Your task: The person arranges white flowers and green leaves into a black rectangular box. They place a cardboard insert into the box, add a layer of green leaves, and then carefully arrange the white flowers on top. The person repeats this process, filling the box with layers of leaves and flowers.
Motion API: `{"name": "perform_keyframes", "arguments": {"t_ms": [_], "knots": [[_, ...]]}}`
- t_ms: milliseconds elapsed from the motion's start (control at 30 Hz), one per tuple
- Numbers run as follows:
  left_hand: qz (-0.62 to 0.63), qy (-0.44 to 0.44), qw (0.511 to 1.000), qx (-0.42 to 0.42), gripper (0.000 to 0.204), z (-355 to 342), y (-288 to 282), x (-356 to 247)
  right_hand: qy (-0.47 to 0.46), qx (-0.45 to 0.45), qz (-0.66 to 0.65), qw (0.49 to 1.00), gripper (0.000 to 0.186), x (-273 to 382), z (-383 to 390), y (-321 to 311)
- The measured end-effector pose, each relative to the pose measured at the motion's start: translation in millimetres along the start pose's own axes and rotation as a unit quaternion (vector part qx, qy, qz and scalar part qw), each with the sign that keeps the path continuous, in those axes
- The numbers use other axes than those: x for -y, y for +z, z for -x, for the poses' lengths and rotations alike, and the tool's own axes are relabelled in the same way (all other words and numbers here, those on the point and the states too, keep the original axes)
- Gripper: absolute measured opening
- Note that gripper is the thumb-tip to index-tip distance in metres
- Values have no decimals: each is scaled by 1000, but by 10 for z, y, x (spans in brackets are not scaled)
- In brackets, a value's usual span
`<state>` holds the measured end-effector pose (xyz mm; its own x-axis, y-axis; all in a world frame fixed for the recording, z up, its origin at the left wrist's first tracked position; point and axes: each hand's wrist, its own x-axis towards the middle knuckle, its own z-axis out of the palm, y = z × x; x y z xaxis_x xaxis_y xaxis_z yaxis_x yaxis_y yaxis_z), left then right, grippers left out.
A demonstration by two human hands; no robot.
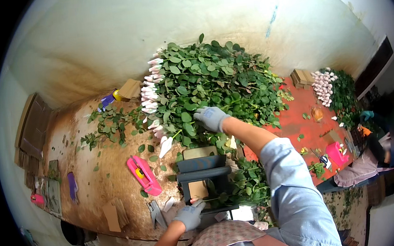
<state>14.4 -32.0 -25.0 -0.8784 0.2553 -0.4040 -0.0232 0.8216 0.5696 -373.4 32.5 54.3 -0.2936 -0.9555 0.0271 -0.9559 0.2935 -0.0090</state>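
My left hand [189, 216], in a grey glove, is at the near edge of a dark stand [204, 174]. Its fingers are closed, with a pinkish bit and a thin green stem by the fingertips; what they hold is too small to make out. My right hand [211, 118], also gloved, reaches into the front of a big pile of leafy roses [216, 74]. Its fingers close at the stem of a rose whose pale, wrapped bud [165, 147] points toward me on the left. The other wrapped buds [149, 96] line the pile's left side.
A pink tape dispenser [144, 176], grey stapler-like tool [156, 214], cardboard pieces [116, 214] and purple glove [73, 187] lie on the brown table [91, 198]. Rightward, a red table [296, 128] holds another rose bunch [342, 91], scissors [324, 159] and a pink dispenser [337, 154]. A co-worker [373, 154] is beside it.
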Motion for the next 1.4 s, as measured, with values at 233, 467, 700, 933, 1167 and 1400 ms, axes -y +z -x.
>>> {"name": "perform_keyframes", "arguments": {"t_ms": [233,467,700,933,1167,1400], "knots": [[-24,8,1000,1,56,20,-40,-29,-149,-160,17,976,36,1156,838,-1003],[240,164,944,-153,37,-525,873,932,-187,-69,89,976,20,2205,1678,-952],[-24,-29,999,25,35,-11,66,22,38,140,60,988,14,1626,2209,384],[1,-29,1000,-6,52,-8,66,37,57,171,65,982,15,1819,2048,631],[-10,-106,990,92,52,4,-203,-165,4,120,129,984,15,2049,1753,-191],[-11,-37,999,3,52,82,-102,-54,39,187,104,976,18,1730,2059,469]]}}
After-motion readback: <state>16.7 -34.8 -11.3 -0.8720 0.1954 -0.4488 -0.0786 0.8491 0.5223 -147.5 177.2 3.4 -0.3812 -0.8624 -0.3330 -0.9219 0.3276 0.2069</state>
